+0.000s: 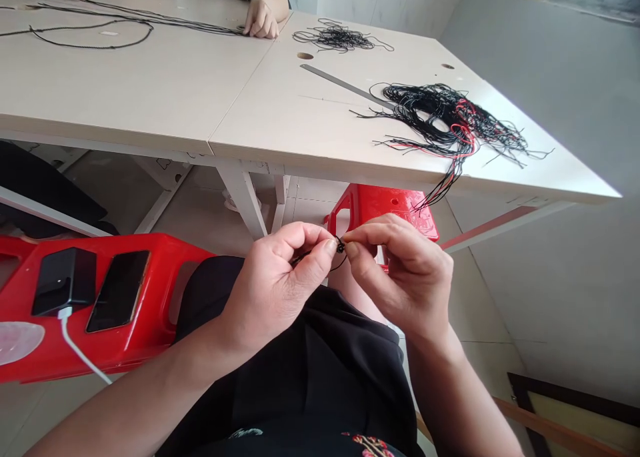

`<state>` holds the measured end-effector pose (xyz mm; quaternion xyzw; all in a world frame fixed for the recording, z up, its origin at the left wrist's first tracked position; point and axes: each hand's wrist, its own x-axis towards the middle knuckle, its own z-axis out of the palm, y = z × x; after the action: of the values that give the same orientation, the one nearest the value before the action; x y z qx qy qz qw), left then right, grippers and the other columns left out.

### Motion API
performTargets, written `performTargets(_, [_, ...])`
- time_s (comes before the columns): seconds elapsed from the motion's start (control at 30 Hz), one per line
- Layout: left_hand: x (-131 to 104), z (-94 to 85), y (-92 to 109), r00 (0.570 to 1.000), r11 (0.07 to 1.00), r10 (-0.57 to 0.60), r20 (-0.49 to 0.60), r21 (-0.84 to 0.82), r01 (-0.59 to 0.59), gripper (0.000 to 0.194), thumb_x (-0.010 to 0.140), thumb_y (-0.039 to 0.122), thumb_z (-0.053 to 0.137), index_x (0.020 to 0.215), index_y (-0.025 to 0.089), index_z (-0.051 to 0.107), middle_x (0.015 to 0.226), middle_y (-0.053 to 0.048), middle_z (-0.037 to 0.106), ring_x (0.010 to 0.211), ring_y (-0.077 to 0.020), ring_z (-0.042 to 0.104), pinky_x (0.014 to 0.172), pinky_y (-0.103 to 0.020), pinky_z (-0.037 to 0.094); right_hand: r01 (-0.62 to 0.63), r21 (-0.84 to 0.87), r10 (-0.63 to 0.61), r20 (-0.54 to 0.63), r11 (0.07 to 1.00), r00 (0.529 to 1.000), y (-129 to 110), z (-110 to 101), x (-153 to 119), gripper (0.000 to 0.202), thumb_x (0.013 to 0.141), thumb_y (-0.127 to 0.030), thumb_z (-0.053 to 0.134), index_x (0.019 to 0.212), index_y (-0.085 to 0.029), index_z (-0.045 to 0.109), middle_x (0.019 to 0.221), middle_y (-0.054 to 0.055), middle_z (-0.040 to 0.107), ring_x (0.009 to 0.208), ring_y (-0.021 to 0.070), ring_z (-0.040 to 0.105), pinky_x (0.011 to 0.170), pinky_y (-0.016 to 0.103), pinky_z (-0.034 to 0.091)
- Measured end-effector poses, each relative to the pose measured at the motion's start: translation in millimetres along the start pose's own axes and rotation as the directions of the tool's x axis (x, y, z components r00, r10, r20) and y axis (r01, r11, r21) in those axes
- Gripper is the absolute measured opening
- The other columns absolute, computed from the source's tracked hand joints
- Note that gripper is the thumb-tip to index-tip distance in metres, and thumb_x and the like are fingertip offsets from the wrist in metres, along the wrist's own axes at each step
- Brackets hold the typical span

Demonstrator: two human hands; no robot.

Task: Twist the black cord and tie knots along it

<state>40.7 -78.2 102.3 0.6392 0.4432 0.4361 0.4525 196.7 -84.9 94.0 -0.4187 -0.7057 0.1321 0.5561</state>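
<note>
Pinching a black cord (341, 246) between thumb and forefinger, the left hand (277, 280) nearly meets the right hand (405, 277), whose thumb and forefinger pinch the same cord. It is held above the lap (320, 357), before the table (250, 110); what looks like a small knot (341, 249) sits between the hands, though too fine to read clearly. On the table, a bundle of black and red cords (417, 107) covers one end of a grey strip (340, 81).
</note>
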Motion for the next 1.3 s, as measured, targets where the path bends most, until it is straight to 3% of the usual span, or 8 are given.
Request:
performTargets(0.1, [0, 0.1, -1, 1.0, 1.0, 0.015, -0.018, 0.024, -0.015, 0.013, 0.091, 0.026, 0.058, 0.081, 0.019, 0.064, 0.069, 0.006, 0.063, 0.06, -0.0047, 0.053, 0.053, -0.013, 0.041, 0.033, -0.016, -0.033, 0.018, 0.999, 0.999, 0, 2, -1, 0.013, 0.081, -0.004, 0.061, 0.079, -0.017, 0.065, 0.067, 0.0, 0.062, 0.062, 0.0095, 0.056, 0.054, 0.023, 0.047])
performTargets(0.33, [-2, 2.3, -5, 0.996, 0.984, 0.069, -0.048, 0.166, -0.06, 0.01, 0.088, 0.021, 0.059, 0.08, 0.019, 0.064, 0.074, 0.003, 0.063, 0.068, -0.0072, 0.054, 0.062, -0.017, 0.043, 0.24, -0.312, -0.236, 0.05, 0.919, 0.97, 7, 5, -1, 0.016, 0.081, -0.004, 0.057, 0.073, -0.019, 0.057, 0.066, 0.001, 0.059, 0.061, 0.0125, 0.051, 0.056, 0.027, 0.047])
performTargets(0.5, [2, 0.6, -9, 0.973, 0.965, -0.213, 0.092, -0.137, 0.225, 0.018, 0.089, 0.035, 0.061, 0.08, 0.02, 0.066, 0.064, 0.005, 0.054, 0.055, -0.0046, 0.043, 0.05, -0.015, 0.036, 0.306, -0.428, -0.304, 0.076, 0.85, 0.95, 18, 2, 1, 0.018, 0.081, -0.003, 0.054, 0.074, -0.02, 0.053, 0.067, 0.002, 0.059, 0.063, 0.0151, 0.05, 0.059, 0.031, 0.047])
performTargets(0.63, [5, 0.9, -9, 0.921, 0.857, -0.369, 0.123, -0.339, 0.388, 0.021, 0.083, 0.037, 0.068, 0.075, 0.018, 0.064, 0.057, 0.007, 0.044, 0.05, -0.0036, 0.034, 0.043, -0.013, 0.028, 0.097, -0.235, -0.113, -0.058, 0.967, 0.992, 19, 1, -4, 0.016, 0.082, -0.004, 0.055, 0.078, -0.02, 0.057, 0.07, 0.001, 0.06, 0.065, 0.0137, 0.055, 0.06, 0.029, 0.049])
performTargets(0.73, [5, 1.4, -9, 0.933, 0.87, -0.35, 0.078, -0.342, 0.355, 0.02, 0.082, 0.036, 0.069, 0.075, 0.018, 0.066, 0.058, 0.006, 0.045, 0.051, -0.0037, 0.035, 0.043, -0.012, 0.027, -0.144, 0.091, 0.146, -0.017, 0.985, 0.989, 15, 3, -11, 0.011, 0.085, -0.012, 0.059, 0.091, -0.021, 0.063, 0.083, 0.002, 0.069, 0.077, 0.0146, 0.065, 0.068, 0.029, 0.054])
performTargets(0.8, [5, 1.7, -10, 0.945, 0.894, -0.321, 0.059, -0.311, 0.323, 0.02, 0.084, 0.037, 0.069, 0.076, 0.018, 0.067, 0.06, 0.005, 0.047, 0.054, -0.0039, 0.037, 0.044, -0.012, 0.029, -0.225, 0.163, 0.224, 0.029, 0.961, 0.974, 14, 5, -14, 0.015, 0.084, -0.016, 0.063, 0.097, -0.022, 0.065, 0.093, 0.003, 0.072, 0.085, 0.017, 0.068, 0.076, 0.033, 0.056])
performTargets(1.1, [4, 1.6, -14, 0.971, 0.937, -0.239, 0.0, -0.263, 0.231, 0.02, 0.086, 0.037, 0.066, 0.078, 0.019, 0.067, 0.059, 0.005, 0.049, 0.052, -0.0053, 0.036, 0.044, -0.015, 0.03, -0.204, -0.015, 0.204, 0.047, 0.979, 0.978, 8, 7, -14, 0.006, 0.089, -0.023, 0.06, 0.086, -0.022, 0.065, 0.076, 0.0, 0.071, 0.067, 0.0125, 0.065, 0.062, 0.027, 0.052])
performTargets(1.3, [5, 3.0, -12, 0.98, 0.958, -0.194, -0.041, -0.223, 0.18, 0.017, 0.086, 0.036, 0.065, 0.081, 0.019, 0.069, 0.06, 0.004, 0.053, 0.047, -0.0057, 0.035, 0.044, -0.019, 0.032, -0.166, -0.044, 0.163, -0.07, 0.985, 0.984, 4, 14, -16, 0.005, 0.084, -0.018, 0.065, 0.082, -0.022, 0.067, 0.061, -0.003, 0.067, 0.052, 0.0113, 0.06, 0.058, 0.027, 0.052])
